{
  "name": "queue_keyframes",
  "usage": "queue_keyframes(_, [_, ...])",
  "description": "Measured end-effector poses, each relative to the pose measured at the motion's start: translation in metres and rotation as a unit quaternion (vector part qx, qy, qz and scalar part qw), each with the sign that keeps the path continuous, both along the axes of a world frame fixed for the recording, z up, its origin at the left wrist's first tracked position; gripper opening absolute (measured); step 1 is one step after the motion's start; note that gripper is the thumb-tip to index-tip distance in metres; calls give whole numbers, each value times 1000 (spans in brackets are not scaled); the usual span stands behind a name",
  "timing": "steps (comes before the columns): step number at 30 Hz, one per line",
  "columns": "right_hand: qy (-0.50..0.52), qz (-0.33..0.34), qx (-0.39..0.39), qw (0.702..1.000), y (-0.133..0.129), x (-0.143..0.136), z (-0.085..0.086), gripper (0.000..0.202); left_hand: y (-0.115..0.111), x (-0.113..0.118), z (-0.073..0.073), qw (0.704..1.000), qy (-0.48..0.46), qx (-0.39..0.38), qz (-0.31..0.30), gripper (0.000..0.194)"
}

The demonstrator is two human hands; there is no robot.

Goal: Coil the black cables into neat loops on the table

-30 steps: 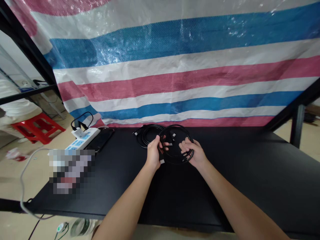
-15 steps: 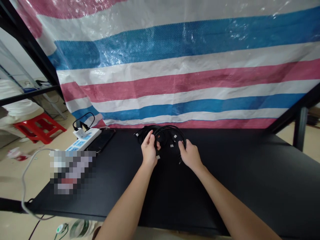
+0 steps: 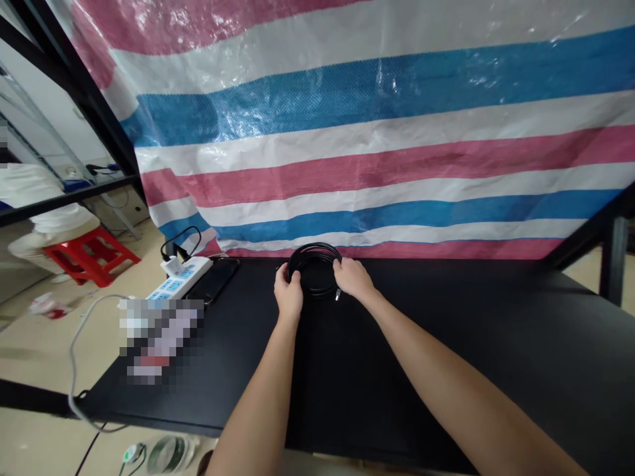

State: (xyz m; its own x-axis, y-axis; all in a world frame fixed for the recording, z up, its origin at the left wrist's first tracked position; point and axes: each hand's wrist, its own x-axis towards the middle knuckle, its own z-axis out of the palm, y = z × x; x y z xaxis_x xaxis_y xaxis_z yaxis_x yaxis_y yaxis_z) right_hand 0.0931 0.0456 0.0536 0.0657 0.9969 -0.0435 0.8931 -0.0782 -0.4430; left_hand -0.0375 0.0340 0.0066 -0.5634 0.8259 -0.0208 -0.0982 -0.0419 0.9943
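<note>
Two bare hands on black cable: left hand (image 3: pixel 288 291) with thumb and fingers closed around the left side of a coiled cable (image 3: pixel 313 247), right hand (image 3: pixel 353 276) pinching the right side between thumb and curled fingers, fingertips partly hidden. Between both sets of fingers, near the far table edge: the coil, several strands thick, loops overlapping; impossible to tell whether one cable or more. Just below the right fingers, one metal-ended connector (image 3: pixel 338 295).

Beneath both hands, one black table (image 3: pixel 436 357). Left of the left fingers, well apart: one smartphone (image 3: pixel 214 281), lying flat, screen dark; just beside, one white power strip (image 3: pixel 191 273) with blue-marked sockets, markings too small to read. At its far end, one white charger (image 3: pixel 172 266) and one looped black cord (image 3: pixel 184 230). Nearer than the strip, one pixelated item (image 3: pixel 163 337), any lettering unreadable.

Farther left of the fingers, one pale cord (image 3: pixel 73 357) drooping past the table edge; beyond, one red stool (image 3: pixel 94 254) bearing one seated person in a white top (image 3: pixel 34 192). Straight beyond the fingers, one hanging sheet (image 3: pixel 377 165), striped red, white and blue.
</note>
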Motion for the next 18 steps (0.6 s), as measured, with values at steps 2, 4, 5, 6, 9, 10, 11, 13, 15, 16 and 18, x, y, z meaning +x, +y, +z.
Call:
queue_keyframes(2, [-4, -6, -26, 1000, 6, -8, 2, 41, 2, -6, -3, 995, 89, -46, 5, 34])
queue_keyframes(4, [-13, -16, -43, 999, 10, -13, 0, 38, 3, -10, -7, 983, 157, -92, -4, 39])
queue_keyframes(5, [-21, -26, -44, 998, 11, -14, -2, 35, 3, -10, -8, 977, 187, -105, -11, 41])
queue_keyframes(6, [-31, -37, -35, 998, 12, -14, -4, 33, 4, -10, -10, 970, 218, -110, -20, 42])
queue_keyframes(9, [-61, -32, 63, 996, 16, -9, -17, 34, 4, -7, -12, 946, 301, -113, -38, 45])
queue_keyframes(10, [-65, -6, 107, 992, 17, -6, -22, 31, 4, -6, -12, 939, 321, -118, -41, 46])
queue_keyframes(11, [-64, 30, 150, 986, 19, -2, -28, 26, 3, -5, -13, 933, 335, -125, -42, 47])
queue_keyframes(13, [-47, 108, 204, 972, 22, 5, -40, 18, 2, -3, -13, 927, 349, -133, -40, 50])
queue_keyframes(15, [-29, 167, 218, 961, 24, 12, -50, 24, 0, -2, -12, 927, 353, -125, -40, 51])
queue_keyframes(16, [-27, 188, 217, 958, 24, 15, -55, 27, -1, -2, -11, 927, 353, -120, -38, 51])
queue_keyframes(18, [-35, 212, 210, 954, 21, 20, -60, 30, -3, -3, -7, 929, 350, -119, -32, 48])
